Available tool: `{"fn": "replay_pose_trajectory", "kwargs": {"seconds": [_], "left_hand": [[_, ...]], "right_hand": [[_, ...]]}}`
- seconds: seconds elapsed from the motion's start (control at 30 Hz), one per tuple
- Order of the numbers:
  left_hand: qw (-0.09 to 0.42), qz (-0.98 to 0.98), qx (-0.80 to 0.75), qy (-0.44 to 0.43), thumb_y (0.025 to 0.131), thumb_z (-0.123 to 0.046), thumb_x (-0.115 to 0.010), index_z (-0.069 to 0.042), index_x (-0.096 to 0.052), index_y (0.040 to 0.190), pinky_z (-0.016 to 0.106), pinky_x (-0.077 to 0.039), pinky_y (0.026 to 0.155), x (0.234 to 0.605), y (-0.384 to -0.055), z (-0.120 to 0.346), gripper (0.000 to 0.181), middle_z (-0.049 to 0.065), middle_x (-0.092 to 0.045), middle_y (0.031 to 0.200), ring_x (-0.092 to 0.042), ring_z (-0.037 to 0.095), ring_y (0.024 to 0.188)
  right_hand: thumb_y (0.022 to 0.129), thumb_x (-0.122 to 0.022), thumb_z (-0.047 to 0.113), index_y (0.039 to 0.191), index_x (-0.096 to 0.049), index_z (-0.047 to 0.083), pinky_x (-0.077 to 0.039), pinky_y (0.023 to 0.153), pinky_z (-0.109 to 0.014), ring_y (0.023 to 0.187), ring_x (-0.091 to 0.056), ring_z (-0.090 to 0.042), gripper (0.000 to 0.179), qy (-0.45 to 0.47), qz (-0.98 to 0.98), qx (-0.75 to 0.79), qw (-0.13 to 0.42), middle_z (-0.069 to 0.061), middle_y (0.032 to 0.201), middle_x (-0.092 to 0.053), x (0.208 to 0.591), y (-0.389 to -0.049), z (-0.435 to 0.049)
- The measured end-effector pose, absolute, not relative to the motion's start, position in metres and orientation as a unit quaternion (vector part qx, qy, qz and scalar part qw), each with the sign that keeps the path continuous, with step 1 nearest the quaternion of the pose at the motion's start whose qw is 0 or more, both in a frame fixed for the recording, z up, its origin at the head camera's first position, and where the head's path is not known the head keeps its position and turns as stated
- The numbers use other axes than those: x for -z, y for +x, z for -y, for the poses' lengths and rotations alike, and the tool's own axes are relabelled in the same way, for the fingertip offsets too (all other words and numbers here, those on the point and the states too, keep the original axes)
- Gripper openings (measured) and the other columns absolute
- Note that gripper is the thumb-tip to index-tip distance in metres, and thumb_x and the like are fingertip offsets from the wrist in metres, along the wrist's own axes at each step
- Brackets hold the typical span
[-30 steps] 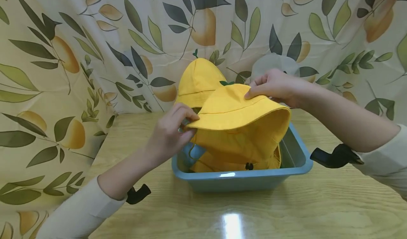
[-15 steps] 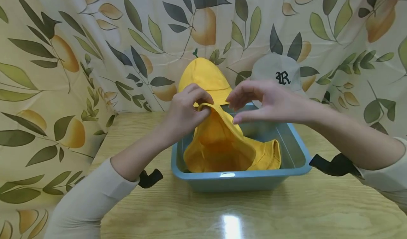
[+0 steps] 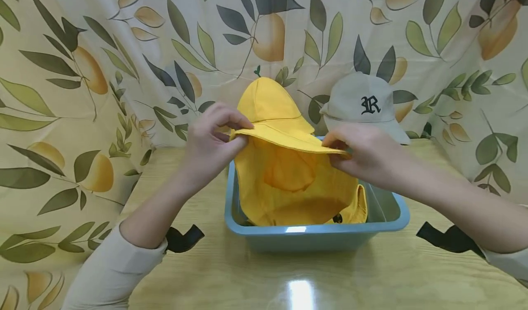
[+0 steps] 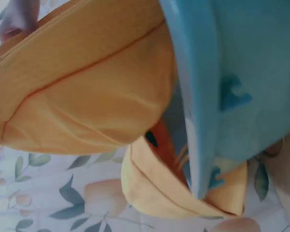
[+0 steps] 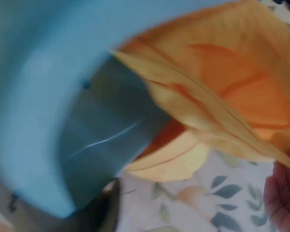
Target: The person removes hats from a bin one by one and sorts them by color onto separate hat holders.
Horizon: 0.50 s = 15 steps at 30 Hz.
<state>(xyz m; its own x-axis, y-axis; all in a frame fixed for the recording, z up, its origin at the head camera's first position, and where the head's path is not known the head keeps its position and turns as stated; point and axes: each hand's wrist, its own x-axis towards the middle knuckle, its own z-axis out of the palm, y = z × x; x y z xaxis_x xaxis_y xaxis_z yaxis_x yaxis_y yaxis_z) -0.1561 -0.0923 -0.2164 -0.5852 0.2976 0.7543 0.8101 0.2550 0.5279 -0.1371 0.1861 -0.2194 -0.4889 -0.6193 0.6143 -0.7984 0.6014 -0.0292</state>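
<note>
A yellow bucket hat [image 3: 284,186] is stretched between my hands, its hollow underside facing the head camera and its lower part inside a blue-grey plastic basin [image 3: 321,239]. My left hand [image 3: 214,135] pinches the brim at the left. At the right end of the brim, my right hand [image 3: 367,152] grips the edge between thumb and fingers. Behind it, a second yellow hat [image 3: 268,99] with a small green sprout on top sits at the basin's far left side. In the left wrist view, the held hat [image 4: 96,96] bulges beside the basin [image 4: 186,87].
A light grey baseball cap [image 3: 354,96] with a black letter R sits behind the basin's right side. A wooden table [image 3: 206,278] lies beneath. Leaf-and-fruit patterned cloth [image 3: 165,48] hangs behind and to the left. Another yellow fabric edge [image 3: 360,204] shows inside the basin.
The right hand has let go, then taken the brim again at the right. Turned about, the hat now shows its underside, and its brim is spread wide. The grey cap is uncovered.
</note>
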Motion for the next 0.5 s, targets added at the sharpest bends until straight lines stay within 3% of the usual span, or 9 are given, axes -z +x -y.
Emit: {"fn": "replay_pose_trajectory", "kwargs": {"seconds": [0.13,0.33,0.4,0.5], "left_hand": [[0.284,0.712,0.502,-0.401,0.075,0.014,-0.066,0.005,-0.066,0.081,0.024,-0.056,0.06,0.217,-0.153,0.103,0.011,0.014,-0.059,0.086,-0.06,0.015,0.078],[0.294,0.674,0.526,-0.426,0.073,0.019,-0.063,0.01,-0.065,0.081,0.025,-0.056,0.063,0.219,-0.15,0.111,0.013,0.016,-0.059,0.086,-0.059,0.016,0.083],[0.302,0.67,0.529,-0.424,0.072,0.021,-0.063,0.011,-0.065,0.081,0.024,-0.056,0.065,0.218,-0.149,0.112,0.014,0.016,-0.059,0.086,-0.058,0.014,0.084],[0.311,0.671,0.53,-0.414,0.071,0.023,-0.064,0.012,-0.066,0.082,0.023,-0.056,0.067,0.218,-0.148,0.116,0.016,0.011,-0.06,0.086,-0.058,0.011,0.085]], "right_hand": [[0.057,-0.075,-0.012,0.073,-0.059,0.011,-0.045,0.05,-0.028,0.058,-0.047,-0.008,0.032,0.397,0.865,-0.12,0.281,0.003,0.066,-0.056,0.226,-0.146,-0.2],[0.074,-0.075,0.003,0.068,-0.057,0.014,-0.036,0.046,-0.023,0.052,-0.041,-0.007,0.021,0.304,0.943,-0.09,0.096,0.008,0.059,-0.049,0.237,-0.156,-0.218],[0.078,-0.071,0.005,0.067,-0.056,0.014,-0.034,0.046,-0.022,0.05,-0.04,-0.007,0.02,0.28,0.954,-0.089,0.057,0.008,0.058,-0.047,0.24,-0.159,-0.223],[0.081,-0.067,0.004,0.072,-0.059,0.009,-0.037,0.047,-0.023,0.053,-0.045,-0.009,0.014,0.265,0.955,-0.107,0.073,0.004,0.06,-0.053,0.24,-0.16,-0.229]]}}
